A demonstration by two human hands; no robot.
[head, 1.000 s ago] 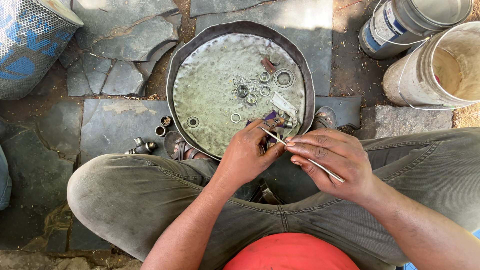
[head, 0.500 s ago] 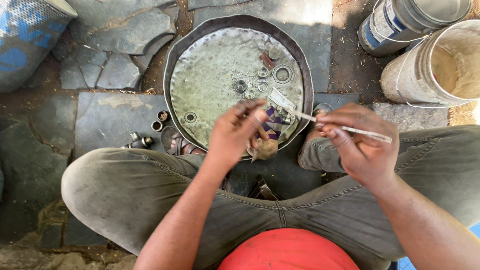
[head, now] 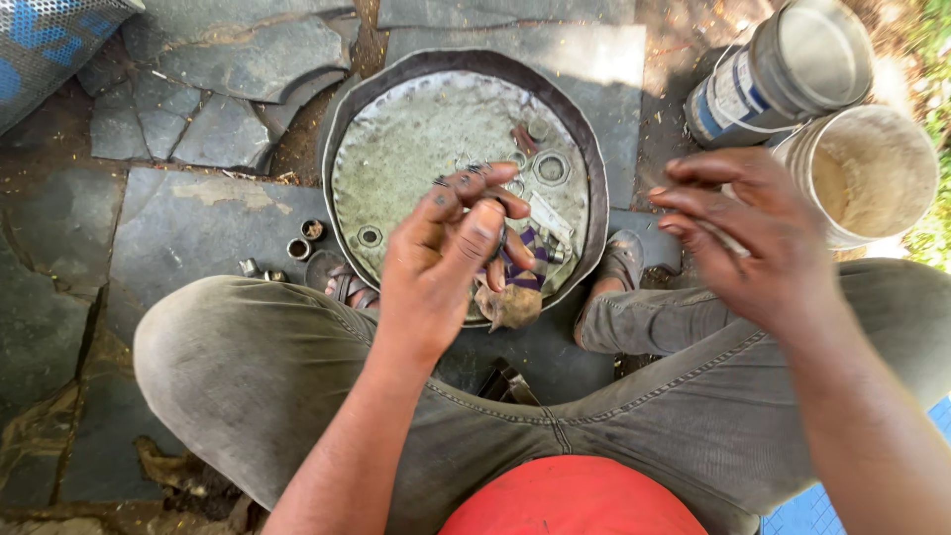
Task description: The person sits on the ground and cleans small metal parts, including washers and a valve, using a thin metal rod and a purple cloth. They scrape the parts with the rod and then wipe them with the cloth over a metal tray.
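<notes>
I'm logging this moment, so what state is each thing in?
Round dented metal pan: flat on the stone, holding small rings.
Left hand: raised over the pan, pinching a small dark part.
Right hand: lifted, blurred, gripping a thin rod.
White plastic bucket: upright, open.

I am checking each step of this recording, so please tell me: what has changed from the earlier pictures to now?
The left hand rose from the lap to over the pan, a small dark ring at its fingertips. The right hand drew away to the right with the thin rod, toward the bucket. The pan, the washers in it, the can and the small sockets on the stones stayed put.
</notes>
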